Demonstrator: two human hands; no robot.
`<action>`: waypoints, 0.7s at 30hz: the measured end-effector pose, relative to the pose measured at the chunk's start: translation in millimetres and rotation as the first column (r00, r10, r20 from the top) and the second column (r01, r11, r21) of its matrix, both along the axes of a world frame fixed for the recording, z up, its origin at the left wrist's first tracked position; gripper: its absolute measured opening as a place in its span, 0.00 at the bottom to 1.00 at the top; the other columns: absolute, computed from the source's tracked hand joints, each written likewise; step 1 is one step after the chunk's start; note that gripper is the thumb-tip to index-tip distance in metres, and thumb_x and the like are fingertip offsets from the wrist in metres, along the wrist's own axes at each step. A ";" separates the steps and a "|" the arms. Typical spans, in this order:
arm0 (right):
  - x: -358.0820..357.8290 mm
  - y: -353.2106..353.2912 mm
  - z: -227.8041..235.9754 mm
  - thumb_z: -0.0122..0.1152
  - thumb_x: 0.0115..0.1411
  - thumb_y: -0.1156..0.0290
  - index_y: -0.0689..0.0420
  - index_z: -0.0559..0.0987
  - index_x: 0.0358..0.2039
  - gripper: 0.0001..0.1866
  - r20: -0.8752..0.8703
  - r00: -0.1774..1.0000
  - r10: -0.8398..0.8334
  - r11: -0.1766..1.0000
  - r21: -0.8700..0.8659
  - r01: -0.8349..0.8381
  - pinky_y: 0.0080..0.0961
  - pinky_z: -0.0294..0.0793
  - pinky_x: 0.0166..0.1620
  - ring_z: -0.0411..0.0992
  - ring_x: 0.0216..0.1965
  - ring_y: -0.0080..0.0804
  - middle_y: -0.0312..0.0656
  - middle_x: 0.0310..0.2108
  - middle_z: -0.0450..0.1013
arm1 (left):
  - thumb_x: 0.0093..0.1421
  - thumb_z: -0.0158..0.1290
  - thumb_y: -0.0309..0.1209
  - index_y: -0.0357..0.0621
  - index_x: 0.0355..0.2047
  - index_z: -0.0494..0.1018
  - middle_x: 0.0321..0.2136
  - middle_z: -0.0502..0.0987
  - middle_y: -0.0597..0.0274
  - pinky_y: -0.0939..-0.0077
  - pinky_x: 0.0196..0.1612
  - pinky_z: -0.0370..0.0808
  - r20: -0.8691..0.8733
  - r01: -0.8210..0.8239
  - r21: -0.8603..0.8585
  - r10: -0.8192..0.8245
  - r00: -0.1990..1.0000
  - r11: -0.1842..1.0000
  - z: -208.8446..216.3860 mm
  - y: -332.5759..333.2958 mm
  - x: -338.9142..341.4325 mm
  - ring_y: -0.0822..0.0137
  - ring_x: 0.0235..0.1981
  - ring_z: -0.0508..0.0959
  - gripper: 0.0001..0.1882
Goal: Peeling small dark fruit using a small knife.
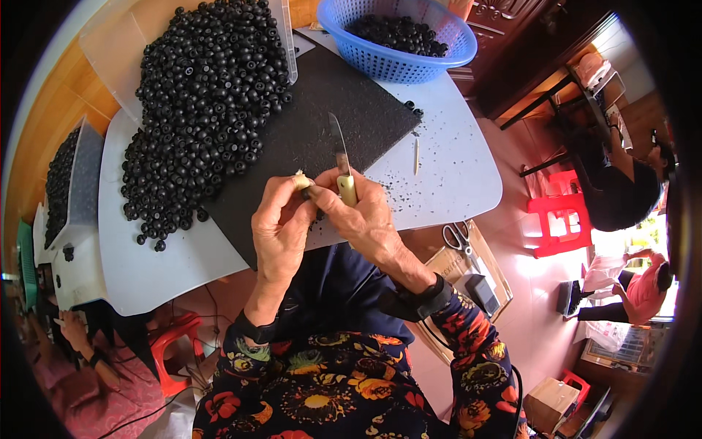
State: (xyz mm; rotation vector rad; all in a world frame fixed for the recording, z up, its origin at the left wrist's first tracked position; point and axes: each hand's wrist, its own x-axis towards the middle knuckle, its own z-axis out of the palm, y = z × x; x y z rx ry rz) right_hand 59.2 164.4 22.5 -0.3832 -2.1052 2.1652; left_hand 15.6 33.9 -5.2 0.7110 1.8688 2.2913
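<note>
My right hand (368, 222) is closed round the pale handle of a small knife (345, 188), its blade pointing up and away from me. Pinched in my left hand (280, 233) is a small black round part (307, 192), mostly hidden by the fingertips. The right thumb presses against that part too. A pale yellowish covering wraps one left fingertip. Both hands are over the near edge of a dark square board (322, 95), which is dusted with black shavings. Left of it spreads a big heap of small black round parts with holes (201, 102).
The heap spills from a clear plastic bin (110, 44) onto the white table (457, 164). A blue basket (398, 67) with more black parts stands at the far right. Scissors (458, 238) lie lower right. Co-workers (621, 175) sit at the right; another person's hand (75, 331) shows lower left.
</note>
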 end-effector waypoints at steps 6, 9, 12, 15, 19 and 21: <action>-2.7 -4.2 -4.2 0.60 0.58 0.63 0.61 0.73 0.31 0.14 -0.002 1.000 -0.005 0.992 -0.129 0.005 0.17 0.64 0.24 0.63 0.22 0.16 0.31 0.20 0.67 | 0.55 0.53 0.17 0.34 0.43 0.71 0.35 0.70 0.64 0.81 0.39 0.71 -0.151 -0.055 -0.104 0.039 0.988 0.993 -2.1 4.2 -0.3 0.73 0.35 0.72 0.14; 1.5 1.8 0.8 0.58 0.60 0.64 0.60 0.72 0.32 0.12 0.021 0.999 0.049 0.940 -0.339 -0.039 0.15 0.60 0.20 0.60 0.19 0.13 0.30 0.20 0.67 | 0.56 0.52 0.18 0.34 0.42 0.71 0.35 0.71 0.63 0.81 0.38 0.71 -0.187 -0.046 -0.177 0.012 0.982 0.983 2.8 -0.2 -1.3 0.72 0.35 0.73 0.12; 3.6 5.4 0.0 0.56 0.61 0.65 0.59 0.72 0.33 0.10 0.031 0.997 0.077 0.879 -0.474 -0.053 0.13 0.55 0.17 0.56 0.16 0.11 0.30 0.20 0.67 | 0.58 0.50 0.20 0.34 0.42 0.70 0.34 0.71 0.63 0.80 0.37 0.71 -0.266 -0.057 -0.246 -0.011 0.964 0.968 4.5 -0.1 -2.1 0.73 0.34 0.72 0.10; 3.4 3.9 2.9 0.56 0.62 0.66 0.58 0.72 0.33 0.08 0.038 0.997 0.065 0.863 -0.504 -0.037 0.12 0.53 0.16 0.55 0.15 0.10 0.30 0.20 0.68 | 0.60 0.50 0.23 0.34 0.42 0.69 0.33 0.72 0.63 0.80 0.36 0.72 -0.127 -0.078 -0.066 0.069 0.989 0.995 7.0 5.1 4.1 0.74 0.33 0.72 0.10; 3.1 4.7 0.9 0.54 0.62 0.67 0.58 0.72 0.33 0.08 0.024 0.998 0.057 0.886 -0.462 -0.040 0.13 0.55 0.17 0.56 0.16 0.10 0.30 0.20 0.68 | 0.61 0.50 0.25 0.34 0.42 0.69 0.31 0.73 0.64 0.81 0.37 0.71 -0.092 -0.053 -0.175 0.037 0.995 0.983 9.1 -1.9 2.3 0.75 0.32 0.72 0.11; 1.9 6.7 1.0 0.54 0.62 0.68 0.59 0.72 0.33 0.07 0.003 0.999 0.035 0.938 -0.347 -0.032 0.16 0.59 0.18 0.60 0.16 0.14 0.32 0.20 0.69 | 0.61 0.49 0.27 0.34 0.41 0.69 0.30 0.73 0.65 0.82 0.37 0.71 0.014 0.032 -0.168 -0.030 0.999 0.985 16.0 -2.9 0.1 0.77 0.30 0.72 0.11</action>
